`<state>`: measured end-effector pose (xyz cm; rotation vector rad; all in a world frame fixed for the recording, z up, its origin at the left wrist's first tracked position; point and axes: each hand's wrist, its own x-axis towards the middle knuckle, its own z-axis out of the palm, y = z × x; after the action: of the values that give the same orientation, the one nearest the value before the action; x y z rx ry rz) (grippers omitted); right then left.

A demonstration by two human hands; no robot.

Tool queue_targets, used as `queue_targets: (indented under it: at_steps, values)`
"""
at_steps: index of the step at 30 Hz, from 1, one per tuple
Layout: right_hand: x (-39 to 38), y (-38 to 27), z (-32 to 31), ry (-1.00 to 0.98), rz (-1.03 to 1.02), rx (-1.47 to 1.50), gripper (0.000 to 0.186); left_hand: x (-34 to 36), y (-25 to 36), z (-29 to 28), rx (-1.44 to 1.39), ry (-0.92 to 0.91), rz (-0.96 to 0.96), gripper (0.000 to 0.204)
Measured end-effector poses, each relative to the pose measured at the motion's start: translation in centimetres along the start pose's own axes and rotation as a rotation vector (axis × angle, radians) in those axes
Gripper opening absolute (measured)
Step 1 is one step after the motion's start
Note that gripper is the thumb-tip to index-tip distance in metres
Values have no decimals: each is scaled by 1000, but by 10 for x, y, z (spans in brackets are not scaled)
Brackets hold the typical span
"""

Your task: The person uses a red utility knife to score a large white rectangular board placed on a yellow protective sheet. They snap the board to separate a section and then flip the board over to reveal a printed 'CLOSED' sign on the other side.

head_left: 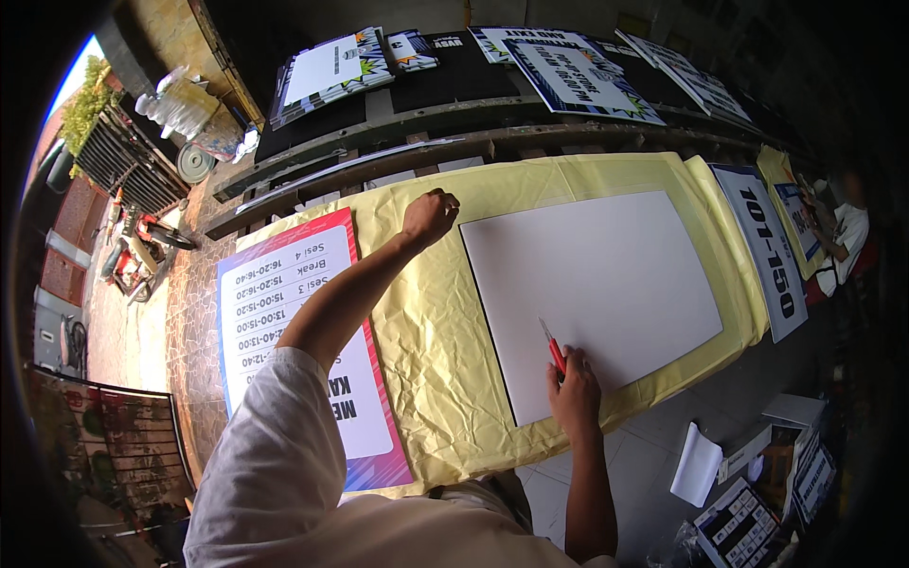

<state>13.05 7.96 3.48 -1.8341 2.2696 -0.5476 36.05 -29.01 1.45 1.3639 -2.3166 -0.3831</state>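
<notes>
My right hand is closed round a red cutter knife with a thin silver blade that points away from me. It rests over a large white board with a dark left edge. My left hand is curled closed just beyond the board's far left corner, above crinkled yellow sheeting; whatever its fingers may hold is hidden. Under my left forearm lies a printed schedule board with a red and purple border, upside down to me.
Printed boards are stacked on a dark rack beyond a wooden beam. A number sign and another person are at the right. Printed panels lie low at the right. A motorcycle stands outside left.
</notes>
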Motion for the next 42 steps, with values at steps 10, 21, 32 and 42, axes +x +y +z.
queue_targets:
  at_steps: [10,21,32,42]
  values:
    - [2,9,-10,-143,-52,23,55,-45,2,25,70,68,-154,33]
    - [0,22,-1,-26,-148,25,54,-57,-2,35,211,97,54,26]
    - [1,20,-5,-45,-134,46,53,-58,-4,22,431,14,159,30]
    - [0,19,0,8,-143,46,52,-78,-29,6,443,-29,141,35]
